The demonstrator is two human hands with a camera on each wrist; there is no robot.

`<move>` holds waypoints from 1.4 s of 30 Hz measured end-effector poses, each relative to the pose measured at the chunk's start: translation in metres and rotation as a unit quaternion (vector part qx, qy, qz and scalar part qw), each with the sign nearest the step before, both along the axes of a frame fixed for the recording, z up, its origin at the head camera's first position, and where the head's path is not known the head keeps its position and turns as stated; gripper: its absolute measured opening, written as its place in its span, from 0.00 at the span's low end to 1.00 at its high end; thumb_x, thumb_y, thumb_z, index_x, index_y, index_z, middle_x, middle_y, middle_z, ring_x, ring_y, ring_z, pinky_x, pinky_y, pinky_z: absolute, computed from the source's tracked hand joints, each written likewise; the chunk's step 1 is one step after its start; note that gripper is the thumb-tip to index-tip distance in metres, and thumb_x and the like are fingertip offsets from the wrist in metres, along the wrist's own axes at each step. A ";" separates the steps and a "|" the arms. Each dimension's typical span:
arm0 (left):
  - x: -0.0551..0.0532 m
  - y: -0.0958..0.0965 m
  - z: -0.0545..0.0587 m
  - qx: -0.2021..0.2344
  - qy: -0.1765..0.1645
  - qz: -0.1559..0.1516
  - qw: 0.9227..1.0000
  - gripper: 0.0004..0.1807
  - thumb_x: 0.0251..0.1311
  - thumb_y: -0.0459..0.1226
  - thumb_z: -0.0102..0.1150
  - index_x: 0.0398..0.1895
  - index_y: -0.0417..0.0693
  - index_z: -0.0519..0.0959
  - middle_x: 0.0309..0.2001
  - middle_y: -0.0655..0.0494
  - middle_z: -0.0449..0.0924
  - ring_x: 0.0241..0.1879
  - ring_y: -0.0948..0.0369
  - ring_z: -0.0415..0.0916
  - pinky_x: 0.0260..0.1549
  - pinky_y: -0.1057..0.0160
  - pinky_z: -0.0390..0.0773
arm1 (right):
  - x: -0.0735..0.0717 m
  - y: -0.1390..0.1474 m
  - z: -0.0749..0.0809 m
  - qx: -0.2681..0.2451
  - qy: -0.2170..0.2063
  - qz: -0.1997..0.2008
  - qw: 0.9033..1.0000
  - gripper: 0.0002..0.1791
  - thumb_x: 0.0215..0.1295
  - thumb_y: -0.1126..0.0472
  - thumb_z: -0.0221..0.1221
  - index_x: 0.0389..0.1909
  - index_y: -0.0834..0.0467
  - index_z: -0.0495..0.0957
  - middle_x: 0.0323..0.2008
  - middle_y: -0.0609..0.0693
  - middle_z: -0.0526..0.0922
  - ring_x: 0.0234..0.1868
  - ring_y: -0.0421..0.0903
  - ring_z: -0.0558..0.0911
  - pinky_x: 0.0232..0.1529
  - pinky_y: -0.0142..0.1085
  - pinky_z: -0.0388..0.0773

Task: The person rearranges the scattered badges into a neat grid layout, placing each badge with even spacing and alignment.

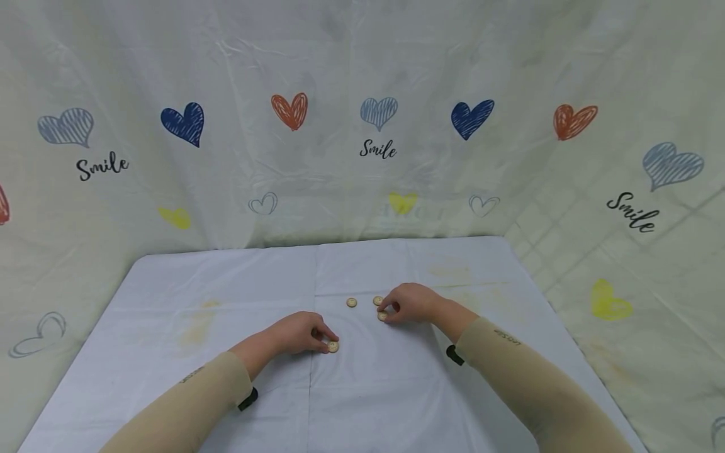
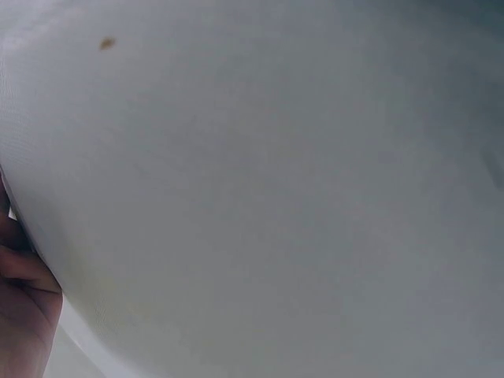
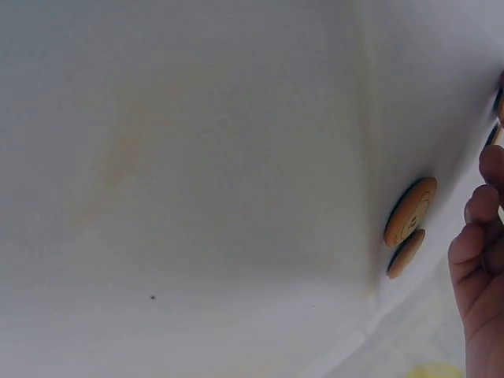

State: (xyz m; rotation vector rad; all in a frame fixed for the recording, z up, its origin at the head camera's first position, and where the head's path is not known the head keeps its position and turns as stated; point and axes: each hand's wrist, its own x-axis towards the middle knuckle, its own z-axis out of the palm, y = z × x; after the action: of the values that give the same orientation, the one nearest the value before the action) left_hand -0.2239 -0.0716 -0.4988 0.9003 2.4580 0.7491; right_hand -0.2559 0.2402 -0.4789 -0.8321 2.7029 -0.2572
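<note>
Small round wooden discs with dark markings lie on a white cloth. My left hand [image 1: 303,332] is at the middle of the table, thumb and index finger pinching one disc [image 1: 333,346] by its left side. Farther back and to the right, my right hand [image 1: 415,303] has its thumb and index finger at the edge of a second disc [image 1: 382,316]. Just behind that one lies another disc [image 1: 378,301], and a further disc [image 1: 352,302] sits to its left. The right wrist view shows two discs [image 3: 411,211] beside the right fingers; the left wrist view shows only part of the left hand [image 2: 27,307].
The white cloth [image 1: 385,402] covers the table and has creases and faint yellowish stains. Behind it and at the sides hangs a pale curtain [image 1: 334,182] printed with hearts and the word "Smile". Beige sleeves cover both forearms, with a dark device under each wrist.
</note>
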 end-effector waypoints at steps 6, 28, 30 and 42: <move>0.000 -0.001 -0.002 0.002 0.002 -0.003 1.000 0.11 0.56 0.41 0.72 0.44 0.64 0.89 0.29 0.69 0.74 0.31 0.68 0.71 0.36 0.65 0.73 | 0.002 0.002 0.002 -0.014 0.000 -0.003 1.000 0.14 0.61 0.48 0.68 0.48 0.41 0.87 0.20 0.36 0.74 0.25 0.35 0.71 0.34 0.35 0.69; -0.002 -0.003 -0.004 0.007 0.004 -0.008 1.000 0.11 0.57 0.42 0.72 0.44 0.65 0.89 0.29 0.69 0.75 0.31 0.68 0.71 0.35 0.65 0.73 | 0.018 0.035 0.011 -0.058 -0.015 -0.093 0.994 0.18 0.59 0.47 0.70 0.51 0.41 0.86 0.22 0.39 0.75 0.26 0.38 0.73 0.33 0.35 0.71; -0.002 -0.002 -0.003 0.005 0.003 -0.005 1.000 0.11 0.57 0.43 0.72 0.44 0.65 0.89 0.29 0.69 0.75 0.31 0.68 0.71 0.35 0.65 0.72 | 0.020 0.046 0.012 -0.068 -0.008 -0.094 0.993 0.18 0.59 0.47 0.70 0.51 0.44 0.86 0.22 0.39 0.75 0.26 0.38 0.72 0.33 0.35 0.71; -0.002 -0.001 -0.007 0.002 -0.002 -0.002 1.000 0.11 0.56 0.43 0.72 0.43 0.66 0.89 0.29 0.69 0.75 0.31 0.68 0.71 0.34 0.65 0.72 | 0.028 0.087 0.016 -0.074 0.000 -0.117 0.990 0.18 0.57 0.46 0.71 0.49 0.45 0.88 0.22 0.39 0.75 0.27 0.39 0.72 0.31 0.35 0.70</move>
State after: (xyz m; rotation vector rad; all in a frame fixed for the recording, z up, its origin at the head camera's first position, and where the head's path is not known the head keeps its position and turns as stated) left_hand -0.2258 -0.0722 -0.5060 0.9049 2.4516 0.7540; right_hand -0.2274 0.3268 -0.4630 -0.5501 2.8071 -0.5137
